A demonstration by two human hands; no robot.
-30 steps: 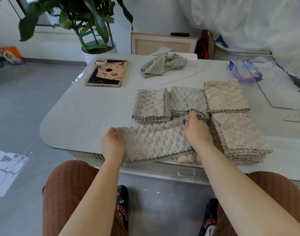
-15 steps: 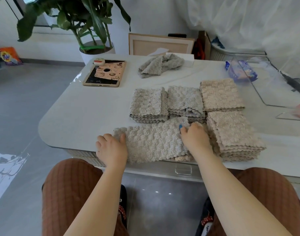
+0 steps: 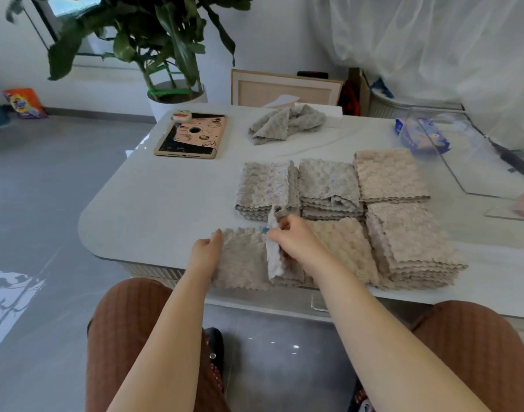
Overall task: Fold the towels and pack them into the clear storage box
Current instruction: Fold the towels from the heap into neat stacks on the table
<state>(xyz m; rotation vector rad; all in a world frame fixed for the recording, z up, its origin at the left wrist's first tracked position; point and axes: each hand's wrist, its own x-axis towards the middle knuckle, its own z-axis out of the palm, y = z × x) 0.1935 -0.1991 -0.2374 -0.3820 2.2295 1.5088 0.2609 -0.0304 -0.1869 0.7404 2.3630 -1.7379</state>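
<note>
White table (image 3: 165, 203), with the clear storage box (image 3: 475, 173) at its far right, well apart from the work. Folded stacks (image 3: 412, 245) lie mid-table, and a crumpled towel (image 3: 284, 121) waits beyond them. At the near edge the grey towel (image 3: 243, 263) is mid-fold. The left hand (image 3: 205, 251), fingers flat, pins its left end while the right hand (image 3: 293, 239) pinches the raised right edge. The next move probably calls for laying that edge over leftward, edges aligned.

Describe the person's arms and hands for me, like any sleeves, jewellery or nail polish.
Both forearms are bare to the frame edge: no sleeves, watch or bracelet show. The right hand has what looks like bright blue polish on one visible nail. The left hand shows no ring; its nails are too blurred to judge. Brown ribbed trousers cover the lap.
</note>
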